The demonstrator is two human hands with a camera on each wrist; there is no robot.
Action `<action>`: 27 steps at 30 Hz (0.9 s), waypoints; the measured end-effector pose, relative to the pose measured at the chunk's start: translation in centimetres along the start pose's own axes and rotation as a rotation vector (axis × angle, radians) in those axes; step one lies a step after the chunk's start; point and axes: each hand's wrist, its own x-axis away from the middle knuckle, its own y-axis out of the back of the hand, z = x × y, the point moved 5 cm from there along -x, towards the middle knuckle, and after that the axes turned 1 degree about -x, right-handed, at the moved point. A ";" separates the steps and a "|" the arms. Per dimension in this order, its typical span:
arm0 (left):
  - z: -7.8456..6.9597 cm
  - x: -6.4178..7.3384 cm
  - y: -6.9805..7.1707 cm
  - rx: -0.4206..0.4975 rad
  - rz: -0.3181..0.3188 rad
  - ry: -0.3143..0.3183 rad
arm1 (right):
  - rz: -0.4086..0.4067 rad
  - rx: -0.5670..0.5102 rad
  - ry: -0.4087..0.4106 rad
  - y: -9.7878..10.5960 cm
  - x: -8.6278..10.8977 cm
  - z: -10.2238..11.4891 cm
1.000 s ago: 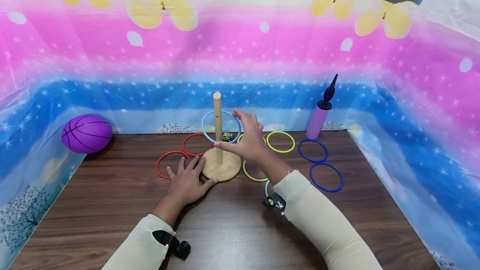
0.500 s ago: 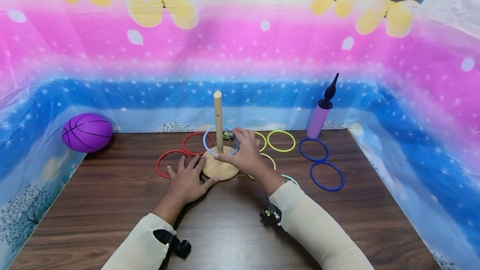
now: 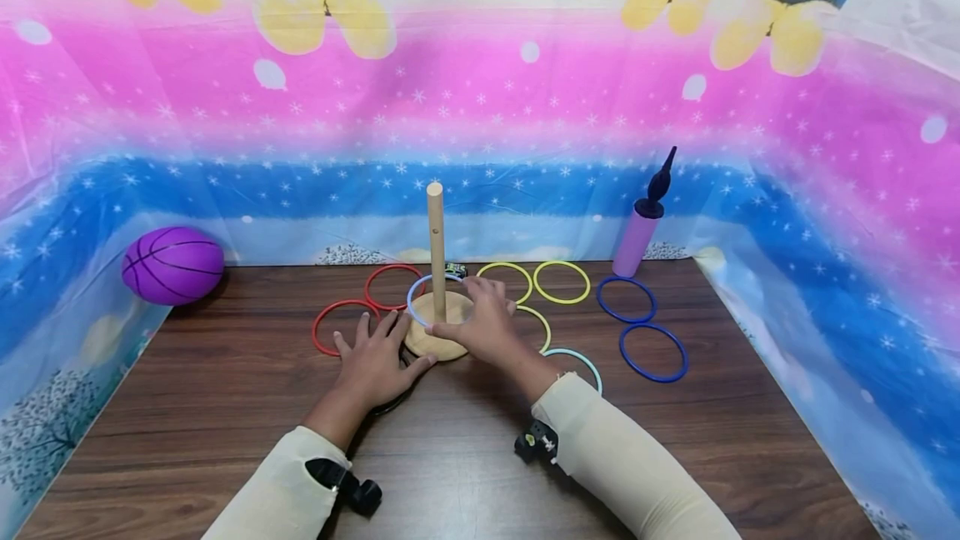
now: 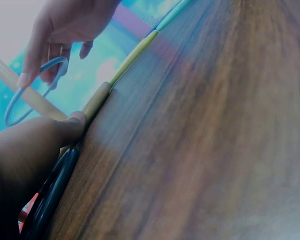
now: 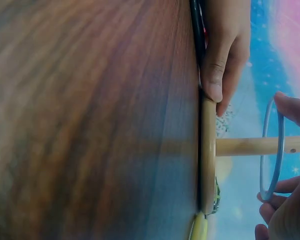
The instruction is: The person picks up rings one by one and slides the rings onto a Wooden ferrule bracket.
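Note:
A wooden post (image 3: 437, 252) rises from a round wooden base (image 3: 435, 348) on the table. My right hand (image 3: 491, 327) holds a light blue ring (image 5: 280, 150) between thumb and fingertips. The ring encircles the post, raised above the base, as the right wrist view shows. My left hand (image 3: 375, 361) rests at the base's left front with its fingers spread, and its thumb (image 4: 76, 122) presses on the rim. Dark rings (image 4: 52, 195) lie beneath the left hand, mostly hidden.
Red rings (image 3: 315, 330) lie left of the base. Yellow rings (image 3: 562, 302), a pale cyan ring (image 3: 597, 373) and dark blue rings (image 3: 685, 361) spread rightward. A toy car (image 3: 455, 270) sits behind the post. A purple ball (image 3: 174, 267) and a hand pump (image 3: 637, 240) stand farther back.
My right hand has lowered the light blue ring down the post, from around mid-height to closer over the base. The left hand has stayed in place.

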 end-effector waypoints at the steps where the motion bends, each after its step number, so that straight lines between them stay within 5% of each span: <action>1: 0.0 0.0 0.0 0.003 -0.001 0.001 | -0.001 0.007 0.000 -0.1 0.0 -0.1; 27: -0.1 0.0 0.1 -0.014 0.002 0.011 | 0.033 0.106 -0.021 -2.6 0.2 -1.5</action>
